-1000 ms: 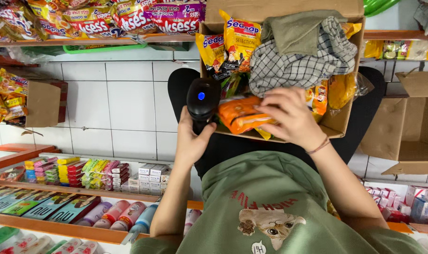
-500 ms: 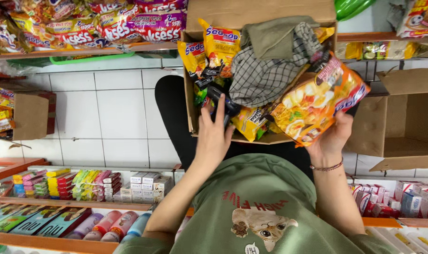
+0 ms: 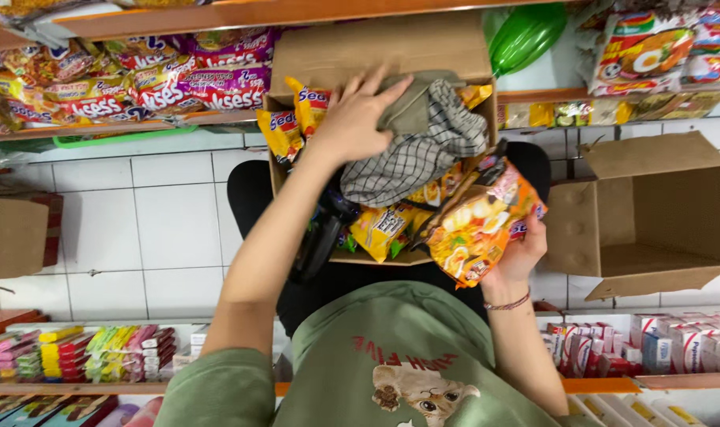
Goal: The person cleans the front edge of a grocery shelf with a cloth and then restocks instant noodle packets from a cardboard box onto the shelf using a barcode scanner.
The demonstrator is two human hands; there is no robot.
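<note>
A cardboard box [image 3: 376,55] rests on my lap, filled with yellow noodle packets [image 3: 308,107] and a checkered cloth [image 3: 415,154]. My left hand [image 3: 352,119] reaches deep into the box with its fingers spread, lying flat on the packets and the folded grey-green cloth. My right hand [image 3: 518,253] holds an orange noodle packet [image 3: 478,225] by its lower edge, just right of the box. A black handheld scanner [image 3: 324,229] lies at the box's near edge, under my left forearm and partly hidden by it.
An empty open carton [image 3: 652,213] stands to the right. Shelves of snack packets [image 3: 138,87] run along the top, and small boxed goods [image 3: 99,356] fill shelves below on both sides. A green plastic object [image 3: 526,32] sits at the upper right. White tiled floor [image 3: 170,221] lies to the left.
My right hand lifted the orange packet out of the box and off to the right. My left hand let go of the scanner and reached farther into the box.
</note>
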